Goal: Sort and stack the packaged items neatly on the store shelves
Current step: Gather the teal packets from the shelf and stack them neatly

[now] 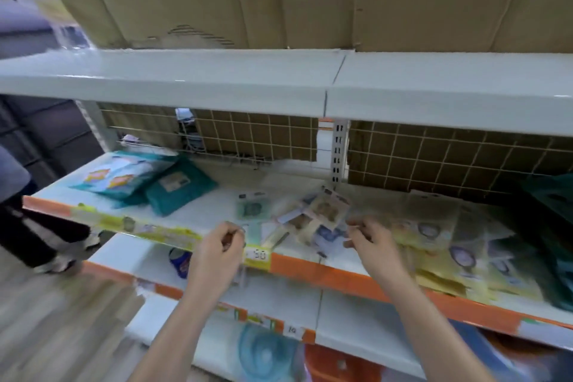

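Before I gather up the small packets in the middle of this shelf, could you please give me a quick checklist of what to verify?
1. Left hand free: cannot tell; fingers curled at the shelf edge, blur hides any contents.
2. Right hand on target: ok; fingers pinch at the small packets.
3. Small packets tidy: not ok; they lie scattered and overlapping.
4. Space to stack: ok; bare shelf shows between the teal package and the small packets.
5. Yellow packets to the right tidy: not ok; loosely overlapped.
6. Labels readable: cannot tell; motion blur.

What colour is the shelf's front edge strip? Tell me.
Orange front edge strip, partly covered by yellow labels; head view.
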Demonstrator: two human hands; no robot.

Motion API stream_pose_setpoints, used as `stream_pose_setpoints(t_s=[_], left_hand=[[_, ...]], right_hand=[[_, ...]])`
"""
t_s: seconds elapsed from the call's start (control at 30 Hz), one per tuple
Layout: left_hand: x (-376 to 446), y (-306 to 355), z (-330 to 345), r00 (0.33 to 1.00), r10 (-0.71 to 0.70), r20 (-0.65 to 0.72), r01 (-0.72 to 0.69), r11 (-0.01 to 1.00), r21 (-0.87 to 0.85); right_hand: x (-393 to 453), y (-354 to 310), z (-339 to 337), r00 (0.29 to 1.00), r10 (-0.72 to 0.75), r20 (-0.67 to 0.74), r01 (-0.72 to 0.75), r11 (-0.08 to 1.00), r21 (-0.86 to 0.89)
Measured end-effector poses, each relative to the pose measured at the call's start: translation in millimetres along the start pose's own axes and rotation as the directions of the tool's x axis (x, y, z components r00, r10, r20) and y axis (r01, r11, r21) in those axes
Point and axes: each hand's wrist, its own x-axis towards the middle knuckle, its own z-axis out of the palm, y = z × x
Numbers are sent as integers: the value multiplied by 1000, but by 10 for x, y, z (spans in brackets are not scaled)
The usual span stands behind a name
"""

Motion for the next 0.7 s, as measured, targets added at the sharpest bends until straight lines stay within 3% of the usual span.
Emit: stream_pose_setpoints(t_s=[0.27, 0.7], left_hand=[[277, -875, -952, 984, -127, -124, 118, 990, -79], [1293, -1597, -1643, 943, -253, -218, 232, 965, -120]], right_hand=[[28, -300, 1232, 986, 16, 166, -12, 1000, -25], [927, -661, 2807, 949, 21, 314, 12, 995, -101]])
